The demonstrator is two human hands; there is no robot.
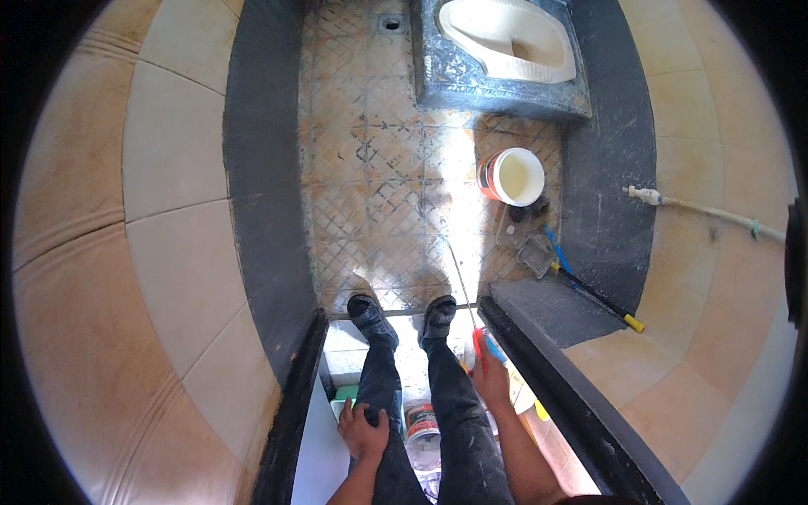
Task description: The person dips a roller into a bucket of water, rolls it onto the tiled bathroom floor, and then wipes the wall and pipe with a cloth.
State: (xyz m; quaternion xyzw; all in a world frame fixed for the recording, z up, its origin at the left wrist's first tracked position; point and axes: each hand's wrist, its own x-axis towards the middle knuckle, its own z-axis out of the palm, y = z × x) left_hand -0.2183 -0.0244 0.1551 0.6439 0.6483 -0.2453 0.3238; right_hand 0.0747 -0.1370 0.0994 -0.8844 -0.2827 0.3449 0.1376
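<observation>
My right hand (491, 379) is closed around the red handle of a long thin rod tool (460, 278). Its slim shaft slants up and left over the tiled floor, and the far end is hard to make out in the glare. On my left thigh lies my left hand (364, 429), fingers spread, holding nothing. My dark shoes (438, 318) stand at the doorway sill. Ahead and to the right of the rod is a white bucket (519, 177) with a red and dark label, tilted in view, pale inside.
A squat toilet (513, 38) sits on a raised dark step at the far right. Beside the right wall lie a clear plastic container (534, 255) and a black pole (599, 295) with a yellow end. A tap (644, 195) with a hose juts from that wall. Dark door jambs (572, 396) flank me.
</observation>
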